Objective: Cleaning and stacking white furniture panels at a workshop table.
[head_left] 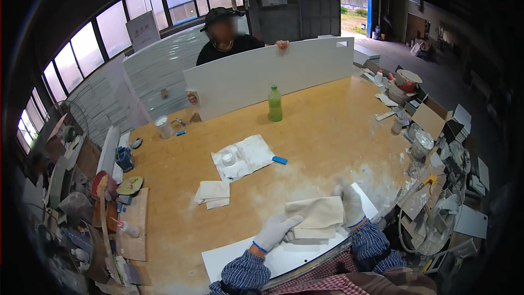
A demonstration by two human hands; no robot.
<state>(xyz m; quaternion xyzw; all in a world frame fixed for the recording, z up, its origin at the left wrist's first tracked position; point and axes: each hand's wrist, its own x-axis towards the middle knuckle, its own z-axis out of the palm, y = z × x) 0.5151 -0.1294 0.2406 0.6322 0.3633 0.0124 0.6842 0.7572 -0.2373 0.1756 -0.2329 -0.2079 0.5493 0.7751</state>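
A folded cream cloth (315,214) is held up over a white panel (228,258) that lies along the near edge of the table. My left hand (277,231), in a white glove, grips the cloth's left side, with the thumb on top. At the cloth's right edge is my right hand (353,205), also gloved; its fingers are smeared by motion. Another folded cream cloth (214,192) lies to the left on the table. Beyond it, a white sheet (252,155) carries a small round white container (228,158), with a blue block (280,160) at its right edge.
Across the wooden table (327,131), a person in a dark cap holds a long white board (273,79) on edge. A green bottle (274,104) stands before it. A white tub (164,127) is at far left. Tools and containers crowd both sides, including a yellow-handled tool (428,180).
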